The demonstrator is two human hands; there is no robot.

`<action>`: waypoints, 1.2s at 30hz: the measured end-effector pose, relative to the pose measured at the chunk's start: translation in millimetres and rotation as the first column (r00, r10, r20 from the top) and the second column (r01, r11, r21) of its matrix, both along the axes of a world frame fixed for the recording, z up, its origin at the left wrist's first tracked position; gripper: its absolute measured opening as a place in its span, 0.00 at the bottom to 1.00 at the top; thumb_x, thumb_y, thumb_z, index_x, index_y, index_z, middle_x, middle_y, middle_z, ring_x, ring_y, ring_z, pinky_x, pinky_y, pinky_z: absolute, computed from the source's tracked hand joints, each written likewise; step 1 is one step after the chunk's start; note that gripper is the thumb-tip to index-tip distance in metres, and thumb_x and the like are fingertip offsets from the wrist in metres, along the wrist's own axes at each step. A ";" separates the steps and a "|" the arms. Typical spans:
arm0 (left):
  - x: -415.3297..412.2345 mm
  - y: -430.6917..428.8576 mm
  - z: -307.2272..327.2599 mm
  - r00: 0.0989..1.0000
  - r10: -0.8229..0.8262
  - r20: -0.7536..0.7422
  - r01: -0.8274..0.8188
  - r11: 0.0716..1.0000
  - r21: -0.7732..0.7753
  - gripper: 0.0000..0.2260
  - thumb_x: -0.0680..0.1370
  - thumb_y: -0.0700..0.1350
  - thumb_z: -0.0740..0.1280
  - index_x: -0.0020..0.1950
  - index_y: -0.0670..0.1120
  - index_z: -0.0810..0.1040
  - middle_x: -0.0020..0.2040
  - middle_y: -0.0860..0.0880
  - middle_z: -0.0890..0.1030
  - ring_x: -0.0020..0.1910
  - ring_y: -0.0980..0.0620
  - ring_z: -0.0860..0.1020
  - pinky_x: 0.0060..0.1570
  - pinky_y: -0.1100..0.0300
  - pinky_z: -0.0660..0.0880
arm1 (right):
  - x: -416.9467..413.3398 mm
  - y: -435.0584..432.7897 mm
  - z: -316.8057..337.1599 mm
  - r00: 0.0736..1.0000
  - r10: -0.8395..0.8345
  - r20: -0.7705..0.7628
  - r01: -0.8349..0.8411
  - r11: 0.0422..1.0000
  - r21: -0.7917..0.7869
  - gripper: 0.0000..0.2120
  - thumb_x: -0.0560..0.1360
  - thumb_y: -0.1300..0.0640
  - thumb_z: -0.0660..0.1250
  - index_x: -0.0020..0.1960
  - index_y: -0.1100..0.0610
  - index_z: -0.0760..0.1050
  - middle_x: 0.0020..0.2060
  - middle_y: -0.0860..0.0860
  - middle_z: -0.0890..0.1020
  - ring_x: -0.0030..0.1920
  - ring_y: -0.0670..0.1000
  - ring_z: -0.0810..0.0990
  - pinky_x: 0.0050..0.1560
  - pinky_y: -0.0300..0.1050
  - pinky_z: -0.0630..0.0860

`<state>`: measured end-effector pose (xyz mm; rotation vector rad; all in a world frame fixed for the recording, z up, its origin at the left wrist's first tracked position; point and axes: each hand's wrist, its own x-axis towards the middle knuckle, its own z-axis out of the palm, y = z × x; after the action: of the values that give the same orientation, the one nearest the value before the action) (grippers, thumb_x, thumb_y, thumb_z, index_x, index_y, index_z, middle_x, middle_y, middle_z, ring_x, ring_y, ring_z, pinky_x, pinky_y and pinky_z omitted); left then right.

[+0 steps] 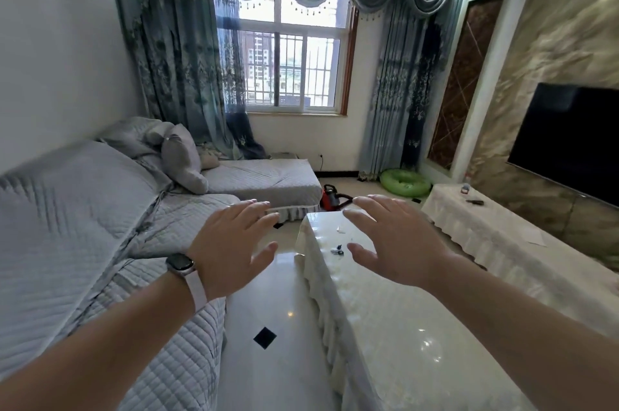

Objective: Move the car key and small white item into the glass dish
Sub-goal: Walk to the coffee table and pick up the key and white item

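While both of my arms reach forward into the living room, neither hand holds anything. My left hand hangs palm down with its fingers spread wide, over the strip of glossy floor between the grey quilted sofa and the coffee table. A smartwatch on a pale strap sits on that wrist. My right hand is just as wide open, fingers splayed and palm down, hovering above the far half of the coffee table's pale, shiny cover.

The car key lies on the tabletop just to the left of my right thumb, in the gap between my two hands and nearer the right one. It is small and dark with a lighter part, and too small for me to read more. Beyond it, toward the table's far end and just left of my right index finger, a small white item lies on the cover, apart from the key. Neither hand touches either one. I cannot pick out a glass dish anywhere on the table from this view.

Past my right fingertips, well apart, a red vacuum cleaner stands on the floor and a green inflatable ring lies near the curtains. Off to the right of my right hand, a low cabinet with a white cover runs beneath a dark television.
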<state>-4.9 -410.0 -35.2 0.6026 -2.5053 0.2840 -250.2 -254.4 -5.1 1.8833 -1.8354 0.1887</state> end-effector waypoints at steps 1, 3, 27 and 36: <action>-4.1 -11.3 -1.7 1.000 0.000 0.000 0.000 1.000 0.000 0.22 0.76 0.55 0.59 0.64 0.44 0.76 0.65 0.42 0.78 0.65 0.41 0.74 0.61 0.44 0.72 | -4.3 -9.8 -1.4 1.000 -0.003 0.007 0.003 1.000 -0.004 0.25 0.74 0.44 0.64 0.67 0.55 0.72 0.65 0.56 0.76 0.66 0.59 0.72 0.62 0.54 0.66; -13.6 -33.6 -6.1 1.000 0.000 0.005 0.000 1.000 -0.007 0.21 0.76 0.55 0.60 0.64 0.45 0.77 0.65 0.43 0.78 0.65 0.41 0.74 0.60 0.44 0.72 | -14.6 -30.3 -6.9 1.000 0.002 0.029 -0.002 1.000 -0.013 0.25 0.74 0.44 0.64 0.67 0.55 0.73 0.65 0.55 0.76 0.66 0.59 0.72 0.62 0.54 0.66; -229.0 -304.1 -15.9 0.968 0.158 0.193 -0.153 0.987 -0.038 0.22 0.77 0.56 0.57 0.64 0.46 0.77 0.66 0.43 0.77 0.66 0.42 0.73 0.63 0.44 0.70 | -243.7 -334.5 -43.7 0.978 0.107 0.177 -0.106 0.994 -0.018 0.25 0.73 0.45 0.68 0.66 0.57 0.74 0.64 0.57 0.77 0.64 0.60 0.73 0.63 0.57 0.67; -263.5 -421.5 -33.5 0.979 0.118 0.167 -0.115 0.993 -0.027 0.22 0.77 0.56 0.58 0.63 0.45 0.78 0.64 0.43 0.79 0.64 0.41 0.75 0.63 0.44 0.71 | -276.4 -445.6 -59.1 0.979 0.114 0.168 -0.115 0.993 -0.006 0.25 0.73 0.43 0.66 0.66 0.55 0.73 0.64 0.55 0.77 0.65 0.58 0.73 0.63 0.56 0.67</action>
<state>-268.4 -831.6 -68.7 0.7481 -2.6297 0.4153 -526.6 -700.0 -64.2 2.0320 -1.8359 0.3949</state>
